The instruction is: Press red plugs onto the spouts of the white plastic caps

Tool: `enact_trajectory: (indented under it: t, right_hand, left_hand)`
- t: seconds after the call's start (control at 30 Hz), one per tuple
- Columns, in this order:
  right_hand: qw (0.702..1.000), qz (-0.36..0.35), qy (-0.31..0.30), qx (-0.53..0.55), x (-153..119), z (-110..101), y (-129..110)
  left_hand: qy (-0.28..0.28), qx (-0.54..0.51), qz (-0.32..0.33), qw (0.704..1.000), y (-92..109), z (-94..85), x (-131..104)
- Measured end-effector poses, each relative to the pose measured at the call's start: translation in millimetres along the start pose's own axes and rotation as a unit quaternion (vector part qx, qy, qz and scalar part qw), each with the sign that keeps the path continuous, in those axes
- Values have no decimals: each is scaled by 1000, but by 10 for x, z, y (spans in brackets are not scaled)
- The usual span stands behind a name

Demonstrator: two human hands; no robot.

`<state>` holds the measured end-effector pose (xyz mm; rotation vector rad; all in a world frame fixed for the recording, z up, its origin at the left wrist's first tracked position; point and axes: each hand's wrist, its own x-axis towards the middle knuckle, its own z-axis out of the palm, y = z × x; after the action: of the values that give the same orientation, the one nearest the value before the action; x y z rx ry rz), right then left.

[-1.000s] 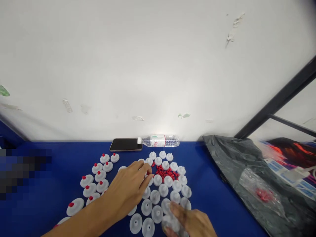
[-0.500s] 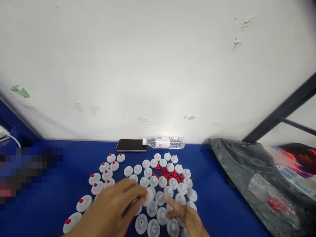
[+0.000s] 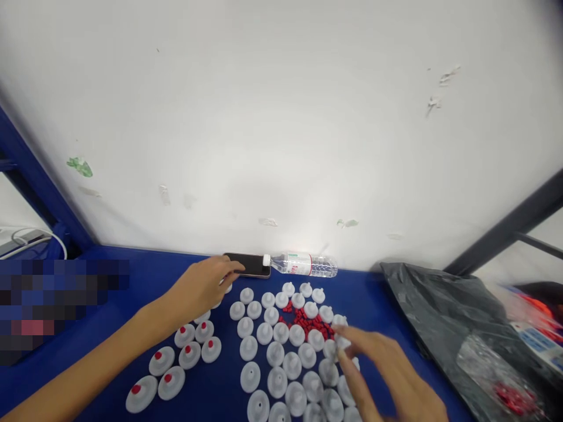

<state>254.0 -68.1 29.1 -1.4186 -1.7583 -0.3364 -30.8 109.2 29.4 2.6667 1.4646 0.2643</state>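
On the blue table (image 3: 211, 391), several white round discs with plain stems (image 3: 295, 398) stand in a cluster at the centre and right. Small red pieces (image 3: 308, 321) lie heaped among them. More discs, these with red tips (image 3: 162, 360), stand at the left. My left hand (image 3: 206, 287) reaches over the back of the left group, beside the phone; its fingers are bent together, and what they hold, if anything, is hidden. At the right of the cluster, my right hand (image 3: 382, 363) pinches a white disc (image 3: 343, 343) between thumb and fingers.
A black phone (image 3: 253, 265) and a clear bottle (image 3: 303, 264) lie along the white wall (image 3: 281, 117). At the right are a dark plastic sheet (image 3: 409, 299) and a clear bag of red pieces (image 3: 497, 375). Blurred blocks cover the left edge.
My left hand has moved from the central discs up and back to the phone's side. My right hand has moved right and now holds a disc. The view has shifted slightly.
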Motion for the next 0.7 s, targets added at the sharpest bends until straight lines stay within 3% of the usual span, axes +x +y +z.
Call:
enact_trajectory:
  t: [0.1, 0.2, 0.3, 0.4, 0.5, 0.57, 0.63, 0.7]
  right_hand:
    - [999, -10, -32, 42, 247, 55, 182]
    - [996, -19, -52, 63, 418, 214, 299]
    - [995, -44, -58, 75, 418, 376, 348]
    - [993, -51, -65, 79, 321, 447, 350]
    - [993, -39, -67, 90, 244, 426, 297]
    - [992, -35, -85, 89, 212, 394, 236]
    - [989, -35, -112, 88, 178, 378, 173]
    - [987, -43, -117, 102, 130, 398, 123]
  left_hand:
    - [5, 26, -27, 999, -81, -59, -44]
    - [-8, 42, -41, 998, -89, -9, -40]
    - [-13, 45, -55, 997, -69, 36, 7]
    - [2, 31, -71, 997, 14, -28, 23]
    - [24, -18, -58, 998, 286, -146, -69]
    - [29, -125, -19, 991, 576, -191, -187]
    - [22, -225, 1, 974, 883, -184, -310]
    - [55, -251, 29, 966, 1127, -128, -407]
